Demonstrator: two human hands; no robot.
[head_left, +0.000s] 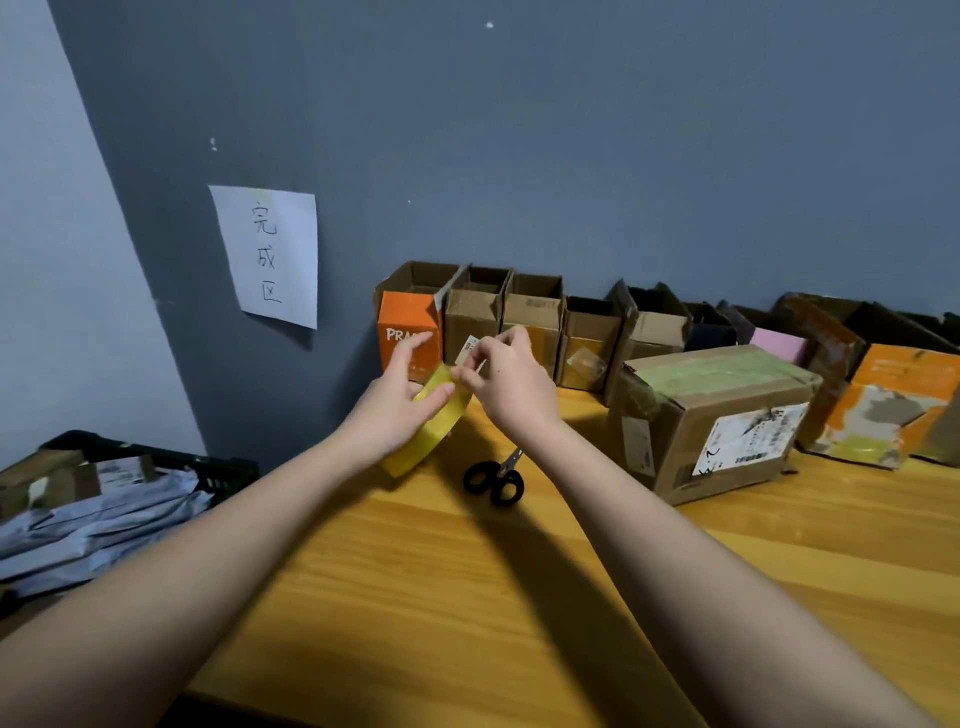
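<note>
I hold a yellow roll of packing tape (427, 439) above the wooden table (519, 597). My left hand (397, 402) grips the roll from the left, thumb on its outer face. My right hand (506, 379) pinches at the roll's top edge with thumb and forefinger, where the tape's end seems to be. Black-handled scissors (496, 480) lie on the table just below my right wrist. A sealed cardboard box (711, 421) with a shipping label and green tape on its top stands to the right.
A row of open cardboard boxes (535, 312) lines the grey wall, starting with an orange one (402, 325). A worn orange box (893, 405) sits far right. A black crate (156, 462) with grey mail bags is at the left. A paper sign (270, 254) hangs on the wall.
</note>
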